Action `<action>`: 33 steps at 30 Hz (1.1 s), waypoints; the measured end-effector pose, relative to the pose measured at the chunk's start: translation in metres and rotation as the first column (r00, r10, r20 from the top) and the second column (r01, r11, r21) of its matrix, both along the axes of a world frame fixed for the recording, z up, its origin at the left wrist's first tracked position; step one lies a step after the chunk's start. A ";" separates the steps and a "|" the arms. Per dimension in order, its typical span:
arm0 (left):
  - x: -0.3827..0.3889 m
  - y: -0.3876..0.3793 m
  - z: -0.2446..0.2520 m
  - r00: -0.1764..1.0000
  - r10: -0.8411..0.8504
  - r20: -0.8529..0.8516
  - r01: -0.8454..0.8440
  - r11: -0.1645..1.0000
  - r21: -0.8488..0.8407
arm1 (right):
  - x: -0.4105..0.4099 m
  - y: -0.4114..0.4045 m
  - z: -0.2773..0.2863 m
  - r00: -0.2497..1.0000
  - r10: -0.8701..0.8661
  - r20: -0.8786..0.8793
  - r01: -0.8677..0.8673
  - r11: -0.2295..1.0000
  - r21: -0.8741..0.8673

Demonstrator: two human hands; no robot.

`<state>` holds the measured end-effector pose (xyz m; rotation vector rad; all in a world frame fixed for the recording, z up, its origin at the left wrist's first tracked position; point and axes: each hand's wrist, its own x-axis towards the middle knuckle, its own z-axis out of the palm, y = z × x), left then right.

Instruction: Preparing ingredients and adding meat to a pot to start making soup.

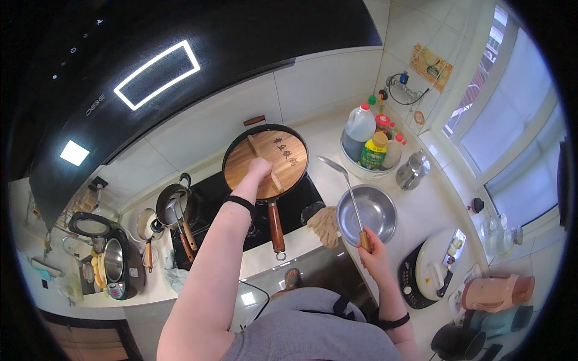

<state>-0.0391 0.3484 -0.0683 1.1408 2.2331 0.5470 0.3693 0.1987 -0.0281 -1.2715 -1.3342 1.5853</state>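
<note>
My left hand (260,169) grips the crossbar handle (277,184) of a round wooden lid (239,158), which bears dark writing. The lid covers a black pan on the stove, and the pan's reddish-brown wooden handle (276,228) points towards me. In my right hand (375,257) is a metal turner, held by its wooden grip (365,240). Its shaft (354,198) slants over a stainless-steel bowl (379,214) on the counter, with the blade (332,164) raised past the bowl's far side. What lies under the lid is hidden.
Left of the pan stands a pot (165,203) with ladles in it. A tan cloth (326,225) hangs at the counter edge beside the bowl. Behind are a bottle-filled basin (361,169) and a metal moka pot (412,171). An electric griddle (429,257) sits at right, a rice cooker (131,275) far left.
</note>
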 end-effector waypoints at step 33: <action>-0.043 -0.081 0.071 0.483 0.084 0.871 -0.666 0.681 0.304 | -0.101 0.059 0.025 0.812 0.575 0.102 -0.577 0.817 -0.019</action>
